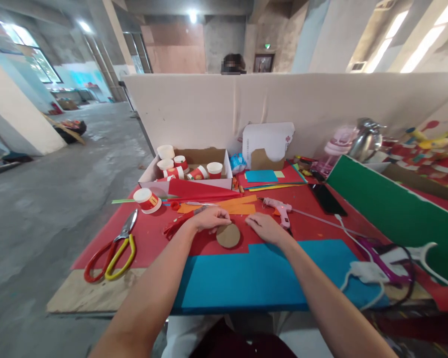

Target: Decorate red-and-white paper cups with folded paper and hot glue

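A round brown cardboard disc (pixel 228 236) is over the red part of the worktop, just above the blue sheet. My left hand (pixel 213 219) pinches its upper edge between thumb and fingers. To the right of the disc, my right hand (pixel 263 227) is open and apart from it, fingers loosely stretched and holding nothing. Just beyond that hand lies a pink glue gun (pixel 280 208). Orange paper strips (pixel 235 205) lie past my left hand. A red object (pixel 181 223), partly hidden by my left forearm, cannot be made out fully.
Scissors (pixel 124 241) with red and yellow handles lie at left, near a paper cup (pixel 148 200). Behind is a box (pixel 145 183) of paper cups. At right are a phone (pixel 326 199), white cables, a purple-handled tool (pixel 384 263) and a green panel (pixel 395 219).
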The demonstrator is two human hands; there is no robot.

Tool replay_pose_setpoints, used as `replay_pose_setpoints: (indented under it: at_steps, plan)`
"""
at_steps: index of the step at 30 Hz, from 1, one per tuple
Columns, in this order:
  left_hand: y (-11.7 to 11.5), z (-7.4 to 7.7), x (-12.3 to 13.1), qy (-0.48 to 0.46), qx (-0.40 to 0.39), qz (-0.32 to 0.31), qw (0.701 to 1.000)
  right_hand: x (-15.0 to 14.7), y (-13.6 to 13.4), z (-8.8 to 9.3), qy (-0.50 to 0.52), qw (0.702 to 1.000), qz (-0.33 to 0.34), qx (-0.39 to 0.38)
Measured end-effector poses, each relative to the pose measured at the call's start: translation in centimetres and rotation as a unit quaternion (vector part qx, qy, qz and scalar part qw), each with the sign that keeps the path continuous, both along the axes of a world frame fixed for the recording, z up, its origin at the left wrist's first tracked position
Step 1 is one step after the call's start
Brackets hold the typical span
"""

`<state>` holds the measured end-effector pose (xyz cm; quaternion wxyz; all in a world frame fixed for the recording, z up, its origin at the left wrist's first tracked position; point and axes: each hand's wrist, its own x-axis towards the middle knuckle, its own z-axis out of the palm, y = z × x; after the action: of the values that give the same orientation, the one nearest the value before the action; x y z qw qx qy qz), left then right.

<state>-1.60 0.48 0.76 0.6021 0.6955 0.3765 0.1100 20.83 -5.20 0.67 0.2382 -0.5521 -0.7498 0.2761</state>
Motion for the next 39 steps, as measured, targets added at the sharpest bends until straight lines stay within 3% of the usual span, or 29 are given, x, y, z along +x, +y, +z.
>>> replay_pose_setpoints:
  at_steps: [3,6,8,11,13,16,18,21,25,31,34,37,39]
  plan:
    - [-0.1,0.0,0.1,-0.002,-0.017,0.001,1.000,0.0,0.5,0.0,0.038,0.996,-0.075,0.008]
    - [-0.2,-0.4,0.4,0.014,-0.058,-0.026,0.998,0.1,0.5,-0.5,0.020,0.999,-0.043,0.014]
    - [-0.2,-0.7,0.8,0.013,-0.061,-0.015,0.998,0.2,0.3,-1.0,-0.002,0.998,-0.023,0.063]
    - [-0.2,-0.8,1.0,0.010,0.010,0.049,0.999,0.4,-0.1,-1.3,0.034,0.980,-0.121,0.156]
    - [0.0,-0.7,0.8,0.029,0.096,0.097,0.990,0.3,-0.6,-1.1,0.051,0.969,-0.168,0.172]
    - [0.5,-0.7,0.3,0.059,0.195,0.140,0.969,-0.8,-1.8,-0.9,0.037,0.988,-0.098,0.114]
    - [0.7,-0.9,0.1,0.070,0.205,0.139,0.966,-2.0,-2.5,-1.0,-0.012,0.994,-0.052,0.095]
    - [0.9,-1.5,0.1,0.071,0.190,0.126,0.971,-3.3,-2.7,-1.2,-0.093,0.992,-0.021,0.083]
    - [0.8,-1.6,0.2,0.063,0.198,0.096,0.973,-3.1,-1.7,-1.2,-0.108,0.990,-0.003,0.085]
    - [0.3,-0.9,0.5,0.074,0.266,-0.057,0.959,-2.7,-1.6,-1.6,-0.081,0.991,0.000,0.103]
    - [0.2,-0.8,0.7,0.099,0.277,-0.095,0.951,-2.6,-1.9,-1.7,-0.061,0.992,0.001,0.112]
    - [0.2,-0.8,0.8,0.094,0.285,-0.101,0.949,-0.7,-2.1,-1.0,-0.024,0.991,-0.046,0.126]
    - [0.2,-0.8,0.7,0.094,0.283,-0.102,0.949,1.8,-2.3,-0.3,-0.045,0.980,-0.149,0.122]
